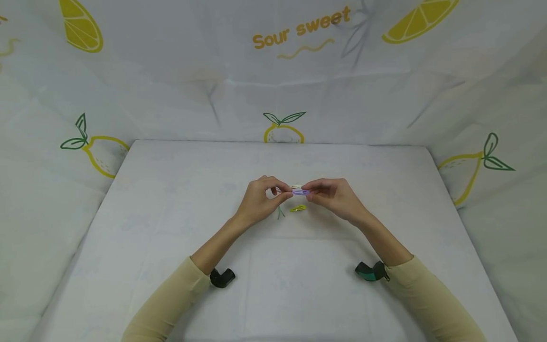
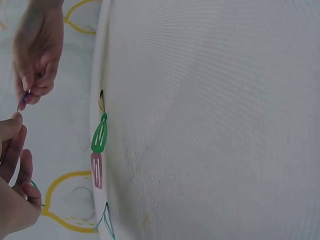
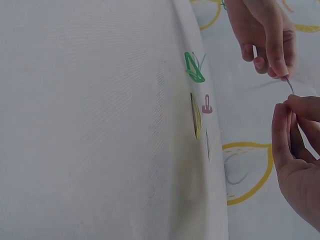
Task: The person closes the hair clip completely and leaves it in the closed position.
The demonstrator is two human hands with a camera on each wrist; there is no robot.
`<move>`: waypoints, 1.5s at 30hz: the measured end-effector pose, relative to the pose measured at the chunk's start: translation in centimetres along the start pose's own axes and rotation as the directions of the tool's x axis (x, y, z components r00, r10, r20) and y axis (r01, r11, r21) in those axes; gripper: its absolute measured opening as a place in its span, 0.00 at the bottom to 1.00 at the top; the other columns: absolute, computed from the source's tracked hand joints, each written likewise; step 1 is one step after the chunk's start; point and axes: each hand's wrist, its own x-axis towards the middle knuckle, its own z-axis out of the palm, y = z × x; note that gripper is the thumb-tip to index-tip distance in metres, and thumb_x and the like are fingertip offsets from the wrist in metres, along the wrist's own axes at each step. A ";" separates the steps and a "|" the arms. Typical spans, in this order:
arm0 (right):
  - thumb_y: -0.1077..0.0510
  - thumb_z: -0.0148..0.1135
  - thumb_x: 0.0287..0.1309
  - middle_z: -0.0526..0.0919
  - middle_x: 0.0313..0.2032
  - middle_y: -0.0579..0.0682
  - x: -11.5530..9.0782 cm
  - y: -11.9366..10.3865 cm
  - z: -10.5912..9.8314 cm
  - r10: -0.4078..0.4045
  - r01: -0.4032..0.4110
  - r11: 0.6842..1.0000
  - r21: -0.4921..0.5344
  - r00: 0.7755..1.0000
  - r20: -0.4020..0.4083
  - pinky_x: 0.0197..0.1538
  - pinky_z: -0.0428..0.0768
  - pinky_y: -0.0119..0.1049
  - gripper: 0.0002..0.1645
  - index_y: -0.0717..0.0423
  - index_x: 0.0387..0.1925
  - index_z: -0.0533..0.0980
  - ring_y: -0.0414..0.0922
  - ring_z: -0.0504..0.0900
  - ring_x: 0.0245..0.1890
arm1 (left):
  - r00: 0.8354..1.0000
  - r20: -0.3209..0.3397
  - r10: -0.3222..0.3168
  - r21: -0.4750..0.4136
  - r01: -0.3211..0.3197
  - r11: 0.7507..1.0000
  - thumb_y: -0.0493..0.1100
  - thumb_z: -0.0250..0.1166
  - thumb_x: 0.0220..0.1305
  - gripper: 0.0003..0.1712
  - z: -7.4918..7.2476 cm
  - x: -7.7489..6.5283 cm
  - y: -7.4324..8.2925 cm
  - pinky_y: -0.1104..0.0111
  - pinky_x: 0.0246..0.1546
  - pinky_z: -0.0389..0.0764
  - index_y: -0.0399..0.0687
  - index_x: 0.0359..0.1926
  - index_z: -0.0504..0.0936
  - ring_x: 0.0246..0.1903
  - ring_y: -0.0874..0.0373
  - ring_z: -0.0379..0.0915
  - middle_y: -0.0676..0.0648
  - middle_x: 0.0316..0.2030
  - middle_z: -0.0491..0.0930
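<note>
Above the middle of the table, both hands hold a purple snap hair clip (image 1: 300, 193) stretched sideways between them. My left hand (image 1: 259, 202) pinches its left end between thumb and index finger. At the other end, my right hand (image 1: 337, 199) pinches with thumb and fingertips. In both wrist views the purple clip shows edge-on as a thin strip. A yellow hair clip (image 1: 297, 208) lies on the table just nearer than the hands. A green hair clip (image 2: 99, 135) and a pink one (image 2: 97, 171) lie close by, mostly hidden behind my left hand in the head view.
A pale hair clip (image 1: 296, 186) shows just beyond the purple one. White cloth with printed lemons covers the table (image 1: 290, 275) and hangs as a backdrop (image 1: 171, 95) on the far side. Black devices (image 1: 222, 278) sit at both wrists, by the sleeve cuffs.
</note>
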 end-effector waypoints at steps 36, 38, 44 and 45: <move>0.64 0.71 0.70 0.91 0.49 0.64 0.6 1.4 -0.5 0.025 -0.024 0.996 -0.089 1.000 0.005 0.49 0.86 0.25 0.12 0.65 0.52 0.87 0.38 0.89 0.42 | 0.980 0.107 -0.168 0.078 0.160 0.984 0.41 0.78 0.66 0.05 0.1 -0.1 0.0 0.74 0.36 0.74 0.44 0.40 0.93 0.33 0.59 0.77 0.46 0.37 0.93; 0.64 0.71 0.70 0.92 0.49 0.63 0.7 1.5 -0.5 0.021 -0.020 0.995 -0.097 1.000 0.010 0.49 0.86 0.25 0.12 0.64 0.52 0.87 0.39 0.89 0.43 | 0.976 0.122 -0.181 0.084 0.171 0.982 0.40 0.78 0.67 0.04 0.1 -0.1 0.0 0.75 0.34 0.74 0.44 0.39 0.94 0.32 0.60 0.76 0.47 0.37 0.93; 0.63 0.71 0.71 0.91 0.48 0.62 1.0 1.7 -0.4 0.031 -0.028 0.994 -0.104 0.999 0.026 0.50 0.85 0.24 0.11 0.63 0.52 0.87 0.39 0.88 0.43 | 0.967 0.145 -0.210 0.118 0.194 0.974 0.40 0.77 0.68 0.03 0.1 0.1 -0.1 0.75 0.31 0.71 0.46 0.38 0.94 0.29 0.62 0.74 0.48 0.35 0.92; 0.63 0.71 0.71 0.91 0.48 0.62 1.0 1.7 -0.4 0.034 -0.031 0.994 -0.108 0.999 0.030 0.50 0.85 0.24 0.11 0.63 0.52 0.88 0.39 0.88 0.42 | 0.965 0.147 -0.216 0.123 0.199 0.972 0.40 0.76 0.69 0.03 0.2 0.1 -0.1 0.75 0.30 0.70 0.46 0.38 0.94 0.28 0.62 0.73 0.48 0.35 0.92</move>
